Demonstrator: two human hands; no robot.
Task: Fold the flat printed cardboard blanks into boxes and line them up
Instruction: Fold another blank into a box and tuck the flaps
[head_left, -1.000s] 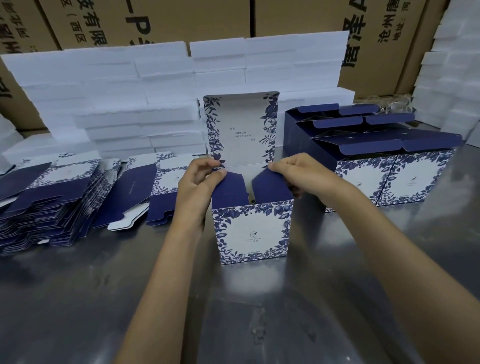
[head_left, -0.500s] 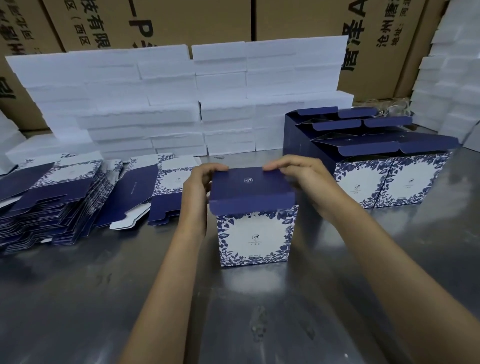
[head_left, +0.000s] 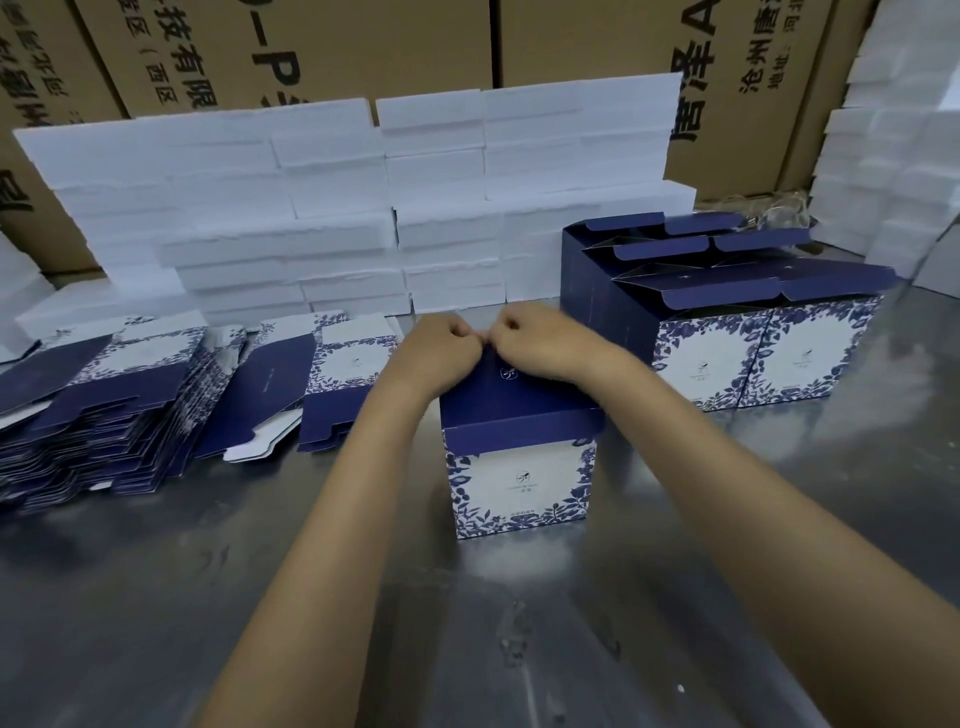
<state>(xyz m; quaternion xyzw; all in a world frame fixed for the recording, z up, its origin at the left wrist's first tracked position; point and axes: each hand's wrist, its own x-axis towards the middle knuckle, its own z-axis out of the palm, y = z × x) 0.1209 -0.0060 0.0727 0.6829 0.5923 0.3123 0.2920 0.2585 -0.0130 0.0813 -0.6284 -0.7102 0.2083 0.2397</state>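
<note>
— Several boxes look finished already: the group of folded boxes (head_left: 748, 332) at about two o'clock on the steel table (head_left: 156, 623), standing in rows, touching, their navy top flaps raised. I cannot count them exactly; the far ones are hidden behind the near pair.

— And the one in hand?

— The blue floral box (head_left: 521, 467) stands upright just past the centre of the table, at twelve o'clock from the person. Its navy lid is folded down over the top. The left hand (head_left: 441, 353) and the right hand (head_left: 540, 340) meet at the lid's far edge, fingers curled, knuckles nearly touching. They seem to be pinching or tucking that edge, though the fingertips are hidden, so I cannot tell exactly what they grip.

— So it is nearly done?

— I judge so: the walls are up and the lid is over. It stands apart from the group, so it is not yet lined up.

— What remains?

— Plenty. A thick stack of flat blanks (head_left: 93, 410) lies at ten o'clock, with a few loose blanks (head_left: 311, 384) fanned out between the stack and the left forearm. By that pile, most of the work lies ahead.
</note>
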